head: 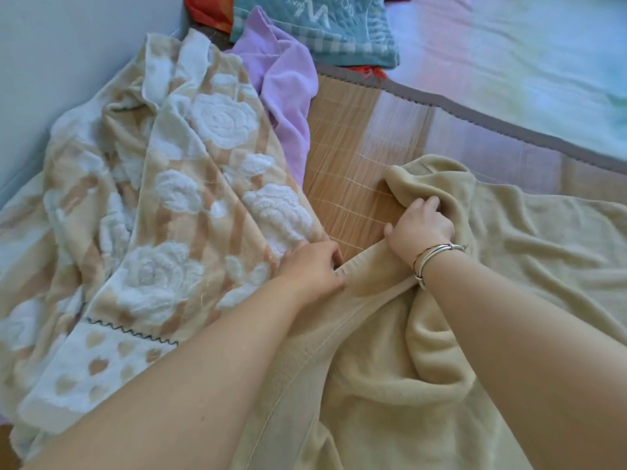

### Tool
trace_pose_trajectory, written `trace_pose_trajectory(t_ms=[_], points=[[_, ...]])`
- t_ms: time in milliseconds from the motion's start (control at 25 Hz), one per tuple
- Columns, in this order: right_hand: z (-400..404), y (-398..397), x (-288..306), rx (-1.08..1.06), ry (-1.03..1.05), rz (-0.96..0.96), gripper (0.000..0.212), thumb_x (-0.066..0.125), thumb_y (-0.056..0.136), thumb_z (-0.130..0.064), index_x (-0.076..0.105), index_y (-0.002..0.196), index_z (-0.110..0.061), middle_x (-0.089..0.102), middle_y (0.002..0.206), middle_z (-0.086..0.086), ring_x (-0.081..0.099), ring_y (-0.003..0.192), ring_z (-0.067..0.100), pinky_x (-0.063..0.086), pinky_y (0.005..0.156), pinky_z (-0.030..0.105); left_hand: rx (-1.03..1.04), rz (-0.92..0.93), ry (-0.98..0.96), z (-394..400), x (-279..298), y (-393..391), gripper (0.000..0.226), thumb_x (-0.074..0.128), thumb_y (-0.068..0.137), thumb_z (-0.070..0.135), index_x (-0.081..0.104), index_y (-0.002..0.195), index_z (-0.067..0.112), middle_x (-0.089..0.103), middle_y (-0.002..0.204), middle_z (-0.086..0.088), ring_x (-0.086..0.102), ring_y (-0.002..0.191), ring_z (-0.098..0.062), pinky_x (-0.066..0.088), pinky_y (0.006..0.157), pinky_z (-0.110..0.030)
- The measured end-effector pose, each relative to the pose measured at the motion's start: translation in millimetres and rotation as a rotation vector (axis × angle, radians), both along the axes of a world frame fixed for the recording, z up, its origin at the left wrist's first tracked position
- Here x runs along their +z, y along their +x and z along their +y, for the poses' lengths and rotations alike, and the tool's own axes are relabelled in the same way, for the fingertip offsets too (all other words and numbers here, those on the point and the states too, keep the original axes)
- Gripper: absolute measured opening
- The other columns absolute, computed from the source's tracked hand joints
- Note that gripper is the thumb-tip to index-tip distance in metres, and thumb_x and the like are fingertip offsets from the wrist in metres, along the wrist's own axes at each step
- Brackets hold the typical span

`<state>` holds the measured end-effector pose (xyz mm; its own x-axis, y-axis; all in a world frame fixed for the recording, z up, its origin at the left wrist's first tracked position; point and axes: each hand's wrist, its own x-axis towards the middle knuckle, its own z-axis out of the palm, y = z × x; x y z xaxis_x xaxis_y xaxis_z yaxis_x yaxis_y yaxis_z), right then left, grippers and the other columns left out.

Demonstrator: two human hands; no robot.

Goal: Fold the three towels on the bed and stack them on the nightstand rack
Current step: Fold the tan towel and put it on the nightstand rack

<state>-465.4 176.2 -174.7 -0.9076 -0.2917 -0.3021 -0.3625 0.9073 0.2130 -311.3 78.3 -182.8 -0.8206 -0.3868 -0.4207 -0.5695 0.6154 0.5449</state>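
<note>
We see the plain beige towel (475, 283) lying rumpled over the lower right of the bed, its hemmed edge running from the bottom of the view up to our hands. Our left hand (314, 266) has its fingers curled round that hem, pinching it where it meets the mat. Our right hand (419, 227), with silver bangles (437, 254) on the wrist, grips a bunched fold of the same towel just beyond, fingers buried in the cloth.

To the left, touching the beige towel's hem, lies the rose-patterned towel (163, 215), tan and white, crumpled and spread toward the wall. Beyond it a lilac towel (281, 79) lies loosely heaped, partly under the patterned one's edge. Behind the lilac one sits a teal towel (322, 28), folded, with pale stitched lettering we cannot read.

Between the towels shows a woven bamboo mat (356, 147) with a grey cloth border (509, 125). Past the border the pale bedsheet (526, 62) stretches to the upper right, washed out by light. A pale wall (68, 45) rises at the upper left.

Some red-orange fabric (207, 11) peeks from under the teal towel; we cannot tell what it is. The beige towel's lower part runs out of view at the bottom, and our forearms cover much of its near side.
</note>
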Motion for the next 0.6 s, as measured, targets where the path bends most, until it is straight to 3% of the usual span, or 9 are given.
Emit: trace_pose_trajectory(t_ms=[120, 240, 320, 400, 480, 560, 600], points=[[16, -26, 1, -0.237, -0.102, -0.104, 0.063, 0.053, 0.091, -0.041, 0.036, 0.134, 0.001, 0.048, 0.128, 0.015, 0.056, 0.112, 0.031, 0.044, 0.072, 0.036, 0.049, -0.022, 0.146, -12, -7, -12, 0.013, 0.072, 0.077, 0.032, 0.06, 0.073, 0.028, 0.056, 0.073, 0.014, 0.056, 0.082, -0.01, 0.047, 0.084, -0.033], [23, -29, 4, -0.221, -0.048, -0.221, 0.029, 0.054, 0.09, -0.025, 0.059, 0.112, -0.007, 0.061, 0.101, 0.008, 0.061, 0.094, 0.028, 0.043, 0.068, 0.032, 0.116, 0.001, 0.321, -19, -9, -12, 0.02, 0.071, 0.081, 0.024, 0.056, 0.068, 0.024, 0.053, 0.069, 0.012, 0.05, 0.068, -0.007, 0.041, 0.07, -0.026], [19, -25, 7, -0.226, -0.164, -0.229, 0.011, 0.055, 0.085, -0.014, 0.061, 0.094, -0.009, 0.058, 0.086, 0.006, 0.057, 0.081, 0.027, 0.041, 0.065, 0.031, 0.173, 0.048, 0.388, -22, -4, -13, 0.019, 0.067, 0.084, 0.018, 0.055, 0.07, 0.02, 0.055, 0.071, 0.008, 0.051, 0.07, -0.009, 0.041, 0.067, -0.024], [-5, -26, 22, -0.307, -0.538, -0.236, 0.006, 0.057, 0.082, -0.016, 0.059, 0.078, -0.012, 0.057, 0.077, 0.006, 0.054, 0.074, 0.025, 0.039, 0.065, 0.029, 0.354, 0.142, 0.424, -35, 7, -9, 0.022, 0.065, 0.086, 0.014, 0.053, 0.069, 0.019, 0.054, 0.069, 0.004, 0.05, 0.068, -0.012, 0.039, 0.065, -0.025], [-45, -34, 39, -0.337, -1.027, -0.289, 0.019, 0.057, 0.08, -0.019, 0.051, 0.062, -0.018, 0.05, 0.067, 0.002, 0.048, 0.066, 0.019, 0.037, 0.062, 0.026, 0.532, 0.251, 0.428, -58, 19, 4, 0.025, 0.062, 0.089, 0.015, 0.049, 0.068, 0.02, 0.053, 0.066, -0.002, 0.047, 0.063, -0.016, 0.036, 0.063, -0.029], [-96, -32, 58, -0.279, -1.326, -0.419, 0.017, 0.056, 0.083, -0.017, 0.049, 0.068, -0.02, 0.049, 0.067, -0.003, 0.045, 0.061, 0.012, 0.04, 0.056, 0.021, 0.631, 0.352, 0.409, -83, 29, 22, 0.021, 0.058, 0.092, 0.015, 0.05, 0.073, 0.019, 0.058, 0.072, -0.01, 0.05, 0.066, -0.019, 0.037, 0.065, -0.03], [-116, -26, 66, -0.236, -1.348, -0.484, 0.009, 0.056, 0.085, -0.017, 0.053, 0.076, -0.019, 0.051, 0.072, -0.003, 0.046, 0.062, 0.01, 0.039, 0.054, 0.018, 0.659, 0.37, 0.372, -92, 31, 31, 0.017, 0.057, 0.093, 0.016, 0.051, 0.076, 0.016, 0.06, 0.075, -0.011, 0.052, 0.067, -0.02, 0.038, 0.065, -0.03]])
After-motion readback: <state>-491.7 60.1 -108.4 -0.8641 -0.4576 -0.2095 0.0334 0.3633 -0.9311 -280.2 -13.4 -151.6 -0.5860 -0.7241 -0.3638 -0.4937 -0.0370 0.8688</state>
